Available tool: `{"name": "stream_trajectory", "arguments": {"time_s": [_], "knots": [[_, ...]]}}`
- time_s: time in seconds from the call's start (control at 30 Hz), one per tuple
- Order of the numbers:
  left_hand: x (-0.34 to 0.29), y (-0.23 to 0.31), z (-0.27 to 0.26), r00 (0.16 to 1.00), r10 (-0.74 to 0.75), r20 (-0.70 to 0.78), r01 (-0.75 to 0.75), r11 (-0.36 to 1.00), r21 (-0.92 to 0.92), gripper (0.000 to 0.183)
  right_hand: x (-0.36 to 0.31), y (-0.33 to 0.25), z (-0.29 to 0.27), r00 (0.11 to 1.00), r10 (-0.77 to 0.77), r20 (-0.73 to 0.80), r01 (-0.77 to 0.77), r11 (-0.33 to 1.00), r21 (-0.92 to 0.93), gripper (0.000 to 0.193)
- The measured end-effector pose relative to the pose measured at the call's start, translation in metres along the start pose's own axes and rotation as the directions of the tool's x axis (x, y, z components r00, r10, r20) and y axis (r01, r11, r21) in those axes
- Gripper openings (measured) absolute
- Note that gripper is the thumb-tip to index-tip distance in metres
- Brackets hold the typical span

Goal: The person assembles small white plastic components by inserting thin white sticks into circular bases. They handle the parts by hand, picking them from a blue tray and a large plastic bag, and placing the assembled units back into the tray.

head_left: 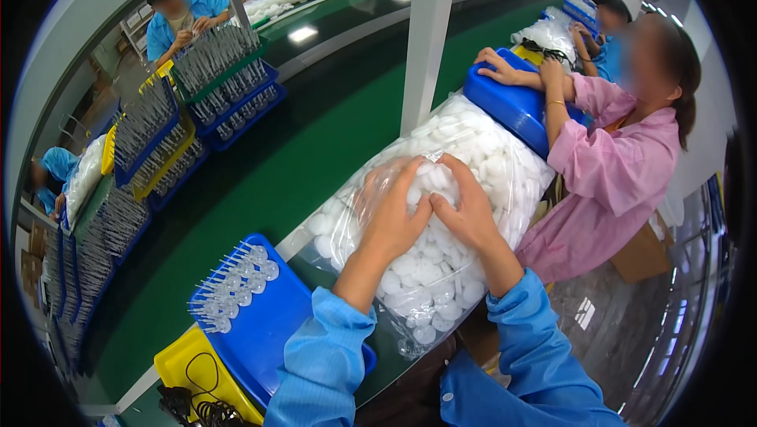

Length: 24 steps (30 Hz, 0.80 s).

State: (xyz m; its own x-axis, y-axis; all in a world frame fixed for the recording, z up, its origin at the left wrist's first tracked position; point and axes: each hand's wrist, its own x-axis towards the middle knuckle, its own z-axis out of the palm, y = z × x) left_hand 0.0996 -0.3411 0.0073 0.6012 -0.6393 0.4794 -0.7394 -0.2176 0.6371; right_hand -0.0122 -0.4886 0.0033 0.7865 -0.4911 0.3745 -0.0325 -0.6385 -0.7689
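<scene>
A large clear plastic bag (pixel 505 160) full of small white rounded pieces lies in front of me on the bench. Both my hands are on its upper side. My left hand (pixel 397 218) has its fingers curled into the film, and my right hand (pixel 471 210) grips the film from the other side. The two thumbs almost meet, with white pieces bulging between the hands. Some fingertips are hidden by the plastic. Left of the bag, a blue tray (pixel 276 324) carries rows of clear round-headed parts with thin stems (pixel 236 289).
A yellow tray (pixel 185 360) with black cable lies beyond the blue tray. A green conveyor belt (pixel 315 143) runs past a white post (pixel 428 41). At right, a co-worker in pink leans on a blue bin (pixel 505 100). Stacked trays of stemmed parts (pixel 221 72) stand at left.
</scene>
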Motion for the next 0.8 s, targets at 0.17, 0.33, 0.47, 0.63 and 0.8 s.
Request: {"name": "stream_trajectory", "arguments": {"time_s": [0.17,0.33,0.47,0.63,0.8], "knots": [[0.002,-0.003,0.003,0.999,-0.020,-0.032,0.016,0.991,-0.135,0.043,-0.003,0.000,0.000,0.998,-0.054,-0.023,0.055,0.998,0.030,0.067],[-0.003,-0.017,0.008,0.997,-0.047,-0.068,0.028,0.967,-0.251,0.043,0.001,-0.007,0.005,0.995,-0.085,-0.054,0.088,0.994,0.057,0.053],[-0.006,0.004,0.006,0.998,-0.025,-0.063,0.024,1.000,-0.009,0.047,-0.003,0.000,0.015,0.987,0.039,-0.153,-0.024,0.995,0.096,0.044],[-0.011,0.004,0.006,0.993,-0.065,-0.101,0.064,0.998,-0.008,0.054,0.000,-0.012,0.023,0.968,0.156,-0.199,-0.135,0.984,0.115,0.042],[-0.009,0.014,0.022,0.963,-0.135,-0.234,0.130,0.991,-0.039,0.049,0.001,-0.004,0.023,0.925,0.327,-0.193,-0.263,0.919,0.295,0.038]]}}
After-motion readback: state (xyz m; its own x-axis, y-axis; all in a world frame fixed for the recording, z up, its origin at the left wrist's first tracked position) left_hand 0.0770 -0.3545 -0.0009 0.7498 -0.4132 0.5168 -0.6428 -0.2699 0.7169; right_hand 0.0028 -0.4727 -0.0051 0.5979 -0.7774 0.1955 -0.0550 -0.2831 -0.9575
